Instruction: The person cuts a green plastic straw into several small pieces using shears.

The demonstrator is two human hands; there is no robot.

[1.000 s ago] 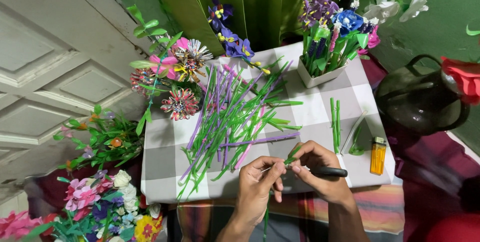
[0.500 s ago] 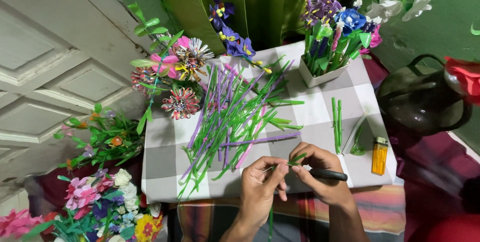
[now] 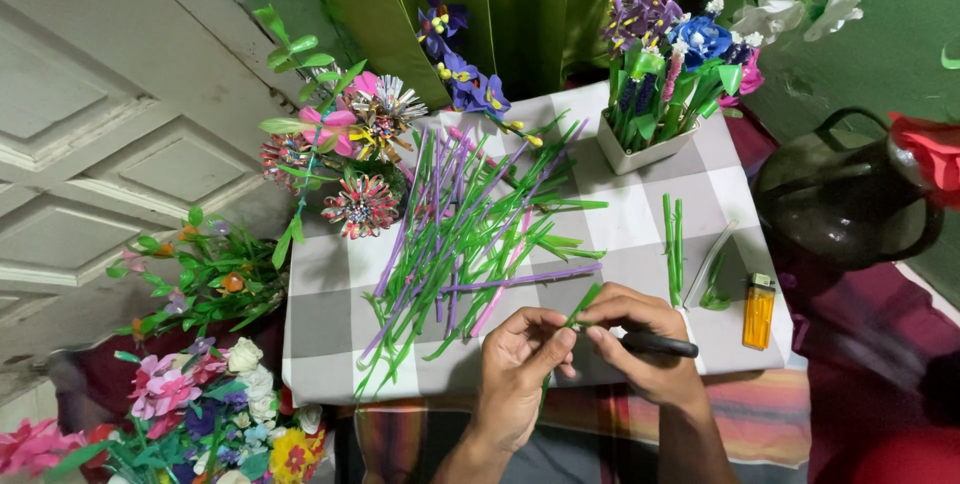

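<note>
Checked grey-and-white cloth [image 3: 640,219] covers a small table, with a green curtain [image 3: 480,4] at the far side and a white panelled door [image 3: 110,114] on the left.

At the near edge, both hands meet over the cloth. The left hand [image 3: 520,374] is curled, thumb and fingertips pinched on a thin green stem [image 3: 582,304] that slants up and to the right between the two hands. The right hand [image 3: 640,344] touches the same stem with its fingertips and grips a black tool [image 3: 660,346] lying across its palm, its end pointing right. The stem sits just above the near rim of the table, its lower part running down behind the left hand, where it is hard to follow.

Just left and far of the hands lies a loose pile of stems [image 3: 470,234], green and purple with a few pink, fanned out and reaching toward the hands. To the right, two short green sticks [image 3: 672,244] lie upright in the view, then a clear tube [image 3: 708,264] and an orange lighter [image 3: 758,312] near the right edge. Bare cloth shows between the hands and the lighter.

A white pot [image 3: 640,149] of mixed flowers stands at the far right corner; a dark jug [image 3: 850,199] sits off the table to the right. Spiky paper flowers [image 3: 360,206] crowd the far left corner.
</note>
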